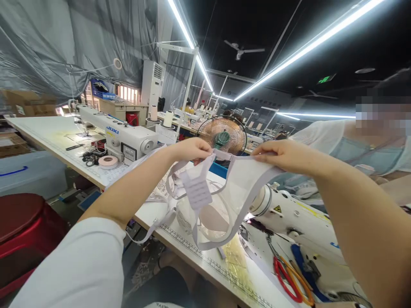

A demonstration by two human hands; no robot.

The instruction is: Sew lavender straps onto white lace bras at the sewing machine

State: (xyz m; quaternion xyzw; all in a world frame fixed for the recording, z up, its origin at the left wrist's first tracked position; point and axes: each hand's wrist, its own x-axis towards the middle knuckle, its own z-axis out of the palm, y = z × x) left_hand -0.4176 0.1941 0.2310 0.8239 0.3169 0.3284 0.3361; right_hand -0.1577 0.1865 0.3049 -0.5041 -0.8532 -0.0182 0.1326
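A pale grey-white bra (pixel 244 179) hangs stretched between my two hands above the sewing table. My left hand (pixel 194 150) pinches its top edge near a strap, fingers closed. On the other side, my right hand (pixel 272 154) grips the upper edge of the mesh wing between thumb and fingers. Below my left hand dangles the hook-and-eye panel (pixel 198 191) with its rows of eyes. The moulded cup (pixel 215 218) shows through the loop of the band. One strap trails down over the table's front edge.
A sewing machine (pixel 295 218) stands close at the right, with red-handled scissors (pixel 284 273) in front of it. Another sewing machine (pixel 128 137) is at the left, beside a tape roll (pixel 108 161). A fan (pixel 222 136) faces me. A red stool (pixel 25 231) is lower left; a person sits at right.
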